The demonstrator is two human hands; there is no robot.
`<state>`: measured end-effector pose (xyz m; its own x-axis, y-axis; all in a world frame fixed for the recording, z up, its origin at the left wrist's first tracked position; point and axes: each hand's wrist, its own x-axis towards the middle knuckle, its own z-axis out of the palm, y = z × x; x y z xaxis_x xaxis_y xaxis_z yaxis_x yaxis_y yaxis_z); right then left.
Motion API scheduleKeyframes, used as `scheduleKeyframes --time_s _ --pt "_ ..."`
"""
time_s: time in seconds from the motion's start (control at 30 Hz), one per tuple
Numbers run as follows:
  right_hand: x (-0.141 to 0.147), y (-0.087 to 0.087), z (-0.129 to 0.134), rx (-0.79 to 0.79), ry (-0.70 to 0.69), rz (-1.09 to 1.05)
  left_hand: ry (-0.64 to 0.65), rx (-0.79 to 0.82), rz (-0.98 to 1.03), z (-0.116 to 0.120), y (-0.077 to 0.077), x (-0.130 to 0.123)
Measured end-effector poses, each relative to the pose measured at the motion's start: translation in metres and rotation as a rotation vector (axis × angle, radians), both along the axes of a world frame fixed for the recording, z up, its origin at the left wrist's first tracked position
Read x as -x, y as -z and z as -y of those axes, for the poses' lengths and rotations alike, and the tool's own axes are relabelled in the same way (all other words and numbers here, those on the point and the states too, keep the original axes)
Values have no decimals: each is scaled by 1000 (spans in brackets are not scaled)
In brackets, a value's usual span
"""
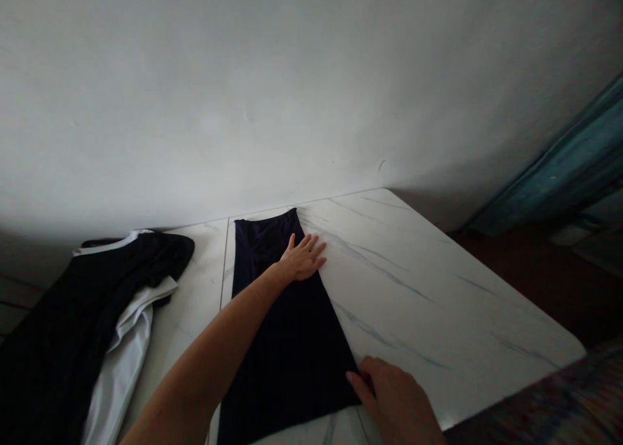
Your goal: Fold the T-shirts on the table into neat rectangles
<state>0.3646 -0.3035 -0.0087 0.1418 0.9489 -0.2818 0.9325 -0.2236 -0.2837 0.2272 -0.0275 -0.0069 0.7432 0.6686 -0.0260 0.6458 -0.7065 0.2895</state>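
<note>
A dark navy garment (296,341), perhaps a skirt or folded trousers, lies flat on the white marbled table (389,270). It is narrow at the far end by the wall and widens towards me. My left hand (302,258) rests palm down on its upper right side, fingers spread, some of them reaching past the edge onto the table. At the near right corner, my right hand (396,396) pinches the cloth between thumb and fingers. The left forearm hides part of the garment's middle.
Black clothing (63,322) with white trim and a white piece (121,354) lies heaped on the table's left. A pale wall (292,95) borders the far edge. Beyond the right edge are a dark floor (525,276) and teal fabric (555,166).
</note>
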Motion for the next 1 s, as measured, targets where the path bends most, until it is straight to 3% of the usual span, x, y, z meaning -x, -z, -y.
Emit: scheduleKeyframes --time_s 0.17,0.27,0.33,0.43,0.53,0.63,0.7,0.8,0.9,1.0 --pt "-5 7 8 -19 -18 2 -70 -82 202 13 -11 -7" --pt "-9 12 10 -43 -39 -6 -98 -155 244 45 -27 -7" --pt "-11 13 10 -30 -54 0 -72 -173 257 83 -37 6" --pt "-13 11 9 -4 -72 14 -51 -154 228 161 -39 50" --pt "-16 9 7 -27 -77 36 -230 -192 156 237 -23 106" --pt "-16 7 6 -181 -61 66 -392 -339 101 284 1 147" --pt "-10 4 6 -314 -78 51 -442 -394 88 297 12 159" --pt "14 -5 4 -433 -185 -19 -479 -397 104 300 16 159" --pt "52 -21 -13 -393 -304 -47 -485 -417 138 296 13 153" --pt "94 -38 -53 -296 -400 -13 -472 -446 168 294 10 151"
